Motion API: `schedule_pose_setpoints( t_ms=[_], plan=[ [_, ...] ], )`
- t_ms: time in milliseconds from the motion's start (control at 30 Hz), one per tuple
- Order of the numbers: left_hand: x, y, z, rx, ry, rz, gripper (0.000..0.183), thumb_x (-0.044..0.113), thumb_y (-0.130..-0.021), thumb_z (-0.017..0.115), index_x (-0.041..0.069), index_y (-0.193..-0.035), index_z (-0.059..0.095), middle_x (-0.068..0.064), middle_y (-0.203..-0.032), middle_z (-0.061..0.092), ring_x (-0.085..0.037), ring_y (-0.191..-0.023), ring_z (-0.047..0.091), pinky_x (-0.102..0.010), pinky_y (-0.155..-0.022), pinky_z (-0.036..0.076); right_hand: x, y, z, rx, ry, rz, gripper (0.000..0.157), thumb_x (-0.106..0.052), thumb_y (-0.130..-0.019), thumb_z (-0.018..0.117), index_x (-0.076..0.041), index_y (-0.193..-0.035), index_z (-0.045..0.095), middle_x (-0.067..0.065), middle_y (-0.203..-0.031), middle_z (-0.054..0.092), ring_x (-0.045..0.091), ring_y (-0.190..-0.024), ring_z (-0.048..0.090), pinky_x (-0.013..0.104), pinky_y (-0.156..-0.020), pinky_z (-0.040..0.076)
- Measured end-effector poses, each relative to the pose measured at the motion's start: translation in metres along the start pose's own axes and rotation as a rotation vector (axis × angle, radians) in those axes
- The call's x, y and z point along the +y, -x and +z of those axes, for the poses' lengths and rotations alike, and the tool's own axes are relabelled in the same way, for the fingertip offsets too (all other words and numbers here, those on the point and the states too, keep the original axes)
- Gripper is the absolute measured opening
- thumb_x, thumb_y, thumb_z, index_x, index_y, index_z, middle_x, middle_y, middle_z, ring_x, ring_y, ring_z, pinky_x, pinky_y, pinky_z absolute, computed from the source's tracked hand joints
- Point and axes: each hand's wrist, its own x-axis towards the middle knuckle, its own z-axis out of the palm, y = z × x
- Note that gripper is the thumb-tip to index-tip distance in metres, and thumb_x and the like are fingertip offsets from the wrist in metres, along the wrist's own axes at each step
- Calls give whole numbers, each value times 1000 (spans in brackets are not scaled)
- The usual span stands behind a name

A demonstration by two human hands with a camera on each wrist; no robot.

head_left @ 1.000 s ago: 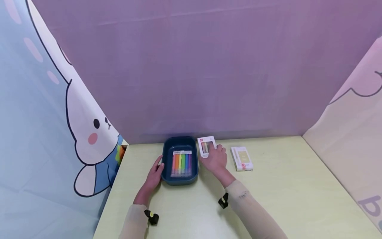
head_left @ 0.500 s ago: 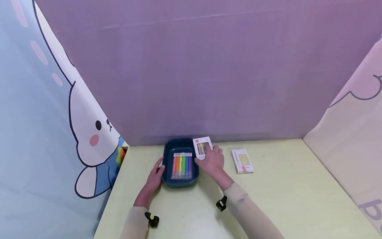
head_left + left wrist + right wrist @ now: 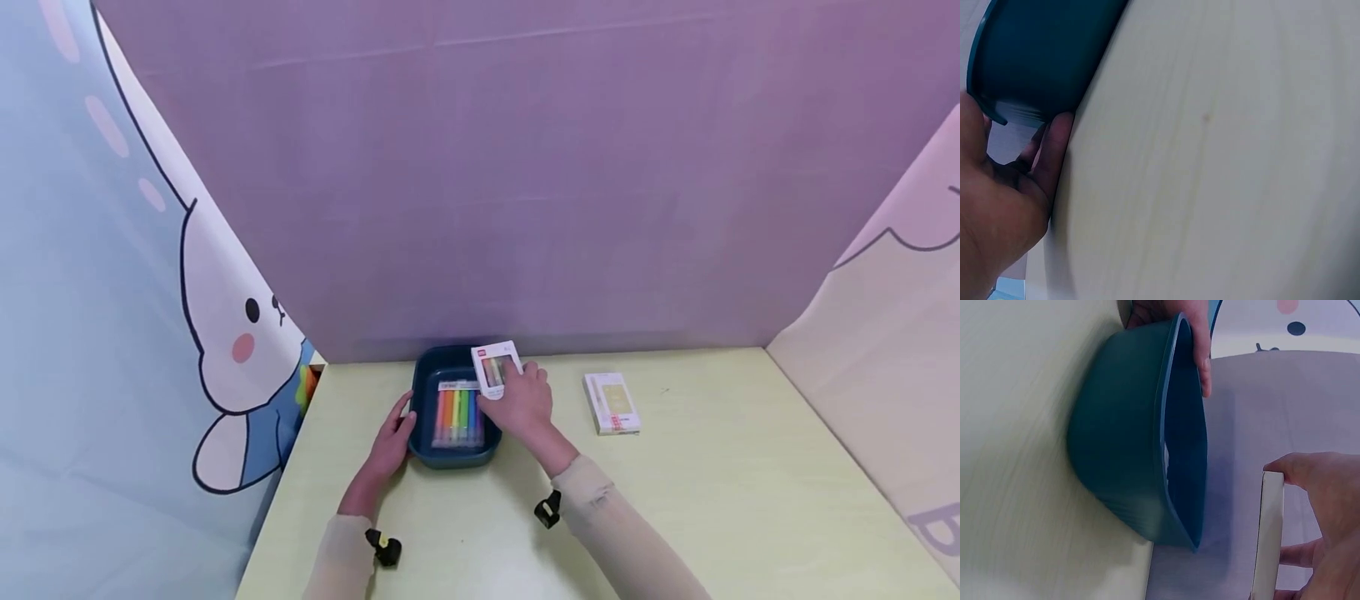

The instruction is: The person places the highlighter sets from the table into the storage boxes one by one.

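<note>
A dark teal bin (image 3: 453,458) stands near the table's back edge. My left hand (image 3: 392,437) rests against its left outer wall, fingers fairly straight and spread between rim and base; in the left wrist view the bin wall (image 3: 1035,56) meets the fingertips. Inside the bin lies a clear pack of rainbow-coloured markers (image 3: 457,417). Above the bin's right rim, my right hand (image 3: 521,404) grips a white windowed box of coloured sticks (image 3: 487,357) by its edges. In the right wrist view, that white box (image 3: 1269,531) is edge-on and raised above the bin.
To the right on the pale table (image 3: 712,500) lies another white box (image 3: 611,404) with a yellowish panel. A purple cloth wall (image 3: 480,208) rises behind the table, and a rabbit-print cloth (image 3: 232,358) hangs on the left.
My right hand has carried the windowed box leftward from beside the bin to over its right rim, partly covering the marker pack. The left hand keeps its place at the bin.
</note>
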Motion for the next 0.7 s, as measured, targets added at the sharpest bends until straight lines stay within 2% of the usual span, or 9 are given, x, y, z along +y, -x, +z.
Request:
schedule_pose_setpoints(
  t_ms=[167, 267, 400, 500, 700],
  plan=[
    [0, -1, -2, 0, -2, -22, 49, 35, -105, 43, 38, -152, 30, -21, -137, 45, -34, -111, 51, -37, -87, 49, -7, 1, 2, -12, 11, -19, 77, -54, -76, 70, -13, -137, 51, 20, -116, 47, 32, -97, 43, 41, -70, 45],
    [13, 6, -3, -25, 4, -38, 50, 33, -105, 42, 34, -153, 28, -22, -139, 43, -35, -113, 50, -40, -91, 47, -10, 1, 3, -16, 11, -33, 77, -54, -76, 71, -12, -137, 51, 20, -116, 48, 32, -98, 44, 41, -72, 45],
    [31, 15, -4, -58, 21, -45, 53, 26, -106, 41, 23, -156, 24, -27, -138, 42, -38, -114, 50, -40, -91, 47, -14, 2, 4, -29, -2, -47, 75, -53, -76, 71, -12, -137, 52, 21, -117, 48, 32, -99, 44, 42, -73, 45],
    [31, 14, -3, -56, 6, -35, 53, 26, -106, 42, 22, -155, 24, -27, -136, 44, -37, -112, 51, -38, -89, 48, -18, 2, 4, -37, -3, -49, 74, -52, -77, 71, -12, -137, 52, 19, -116, 48, 32, -99, 43, 41, -74, 45],
    [35, 15, -2, -45, -24, -47, 52, 28, -106, 41, 23, -155, 25, -25, -138, 43, -35, -113, 50, -42, -93, 45, -25, 3, 6, -57, 4, -67, 75, -53, -78, 70, -12, -138, 51, 18, -114, 48, 30, -97, 43, 40, -73, 44]
  ],
)
